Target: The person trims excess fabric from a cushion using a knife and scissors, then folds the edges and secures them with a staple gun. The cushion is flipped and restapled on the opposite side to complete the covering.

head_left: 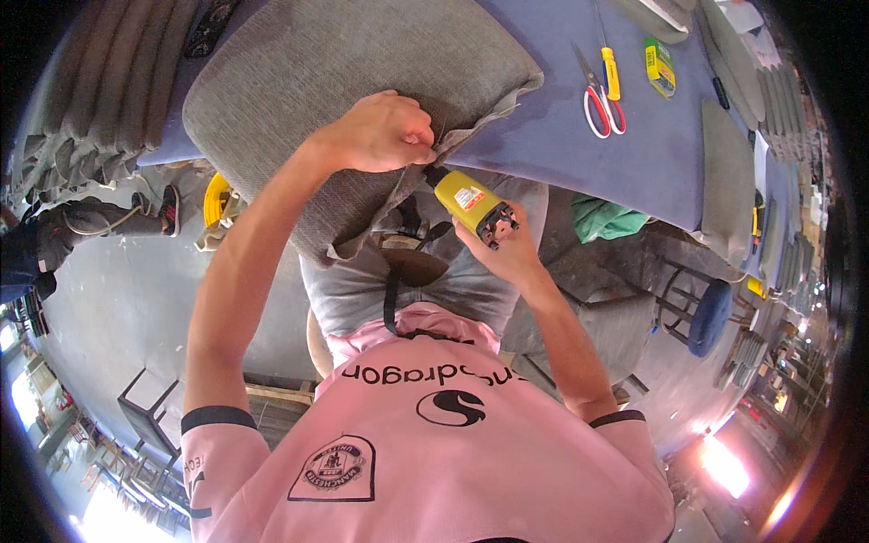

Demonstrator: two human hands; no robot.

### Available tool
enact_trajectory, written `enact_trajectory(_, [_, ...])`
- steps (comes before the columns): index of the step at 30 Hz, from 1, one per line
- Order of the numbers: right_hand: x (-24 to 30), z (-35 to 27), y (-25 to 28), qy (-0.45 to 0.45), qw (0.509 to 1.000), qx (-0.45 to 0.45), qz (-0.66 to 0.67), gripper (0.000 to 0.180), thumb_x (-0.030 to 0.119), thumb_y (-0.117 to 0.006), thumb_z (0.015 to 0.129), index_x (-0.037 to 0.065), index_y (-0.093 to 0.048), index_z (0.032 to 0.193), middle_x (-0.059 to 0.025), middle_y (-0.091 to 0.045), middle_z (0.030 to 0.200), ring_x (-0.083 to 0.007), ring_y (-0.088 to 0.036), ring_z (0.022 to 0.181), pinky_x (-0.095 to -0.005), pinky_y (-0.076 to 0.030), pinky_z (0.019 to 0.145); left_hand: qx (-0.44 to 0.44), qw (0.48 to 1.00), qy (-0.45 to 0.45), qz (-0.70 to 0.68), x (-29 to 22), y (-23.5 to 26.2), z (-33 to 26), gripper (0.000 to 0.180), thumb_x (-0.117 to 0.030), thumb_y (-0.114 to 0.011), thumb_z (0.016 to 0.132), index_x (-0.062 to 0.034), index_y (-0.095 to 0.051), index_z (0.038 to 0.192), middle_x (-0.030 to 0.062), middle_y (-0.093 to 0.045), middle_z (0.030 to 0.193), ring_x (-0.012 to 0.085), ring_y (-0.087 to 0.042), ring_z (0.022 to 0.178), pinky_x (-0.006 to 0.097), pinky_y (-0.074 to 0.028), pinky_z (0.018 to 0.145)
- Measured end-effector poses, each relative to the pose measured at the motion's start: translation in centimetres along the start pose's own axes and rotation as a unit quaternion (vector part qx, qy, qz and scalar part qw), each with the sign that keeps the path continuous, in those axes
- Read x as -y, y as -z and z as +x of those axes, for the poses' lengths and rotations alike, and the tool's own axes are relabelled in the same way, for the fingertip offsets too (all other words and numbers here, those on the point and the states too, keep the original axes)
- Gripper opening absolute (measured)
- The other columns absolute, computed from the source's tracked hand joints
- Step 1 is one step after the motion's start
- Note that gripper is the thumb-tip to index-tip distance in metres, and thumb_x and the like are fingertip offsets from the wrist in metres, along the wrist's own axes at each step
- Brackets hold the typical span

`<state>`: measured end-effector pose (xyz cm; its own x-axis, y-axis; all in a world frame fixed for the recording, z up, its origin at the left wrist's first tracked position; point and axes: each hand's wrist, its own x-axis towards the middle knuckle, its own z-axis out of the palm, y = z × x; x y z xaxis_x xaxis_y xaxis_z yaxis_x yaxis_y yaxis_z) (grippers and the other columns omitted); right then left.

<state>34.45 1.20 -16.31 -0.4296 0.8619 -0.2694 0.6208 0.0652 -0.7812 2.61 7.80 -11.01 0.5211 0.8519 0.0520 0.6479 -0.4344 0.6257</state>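
Note:
A grey upholstered cushion lies at the table's near edge and overhangs it toward my lap. Its loose fabric edge is frayed. My left hand is closed at the cushion's right side, fingertips pinching the fabric. My right hand is wrapped round a yellow staple gun with a black rear end. The gun's dark nose meets the cushion's edge just below my left fingertips. The exact contact point is hidden.
On the blue-covered table lie red-handled scissors, a yellow-handled screwdriver and a green-yellow box. Grey cushions are stacked at left. A blue-seated stool and a green bag are at right. Another person's legs show at left.

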Motion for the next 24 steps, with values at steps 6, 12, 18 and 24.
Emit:
enact_trajectory(6, [1.2,1.3,0.2,0.055,0.998,0.028,-0.018,0.065,0.032,-0.096,0.083,0.006,-0.073,0.138,-0.0215,-0.073,0.124,-0.0366,-0.073,0.112,-0.0446,-0.059,0.102,-0.007,0.997,-0.003,0.083,-1.3,0.8,-0.5,0.04,-0.038,-0.077,0.094,-0.008,-0.067,0.07,0.006,-0.064,0.078,0.0299,-0.064,0.094,0.046,-0.05,0.088])
enact_trajectory(12, [-0.7,-0.1,0.4,0.005,0.999,0.034,0.039,0.061,0.036,-0.094,0.085,0.003,-0.073,0.132,-0.0206,-0.075,0.124,-0.036,-0.069,0.116,-0.0441,-0.055,0.106,0.094,0.976,0.02,0.197,-4.0,1.2,-1.4,0.041,-0.042,-0.074,0.091,-0.0068,-0.072,0.07,0.0077,-0.065,0.082,0.0306,-0.062,0.099,0.047,-0.05,0.091])
enact_trajectory(18, [-0.1,-0.5,-0.4,-0.02,0.999,0.037,0.018,0.072,0.037,-0.097,0.082,0.003,-0.07,0.138,-0.0198,-0.07,0.127,-0.0346,-0.067,0.118,-0.0431,-0.055,0.105,0.082,0.996,-0.014,0.009,-0.8,1.5,-1.6,0.039,-0.037,-0.073,0.091,-0.0039,-0.07,0.07,0.0095,-0.058,0.082,0.0332,-0.059,0.096,0.048,-0.048,0.086])
enact_trajectory(24, [-6.3,0.3,-4.1,0.055,0.997,0.018,-0.06,0.076,0.035,-0.097,0.083,0.004,-0.066,0.145,-0.0191,-0.064,0.142,-0.0338,-0.065,0.125,-0.0417,-0.054,0.108,0.015,1.0,0.016,-0.02,-0.5,0.0,-2.1,0.036,-0.035,-0.075,0.09,-0.0038,-0.07,0.073,0.0082,-0.06,0.084,0.0309,-0.061,0.099,0.046,-0.048,0.091])
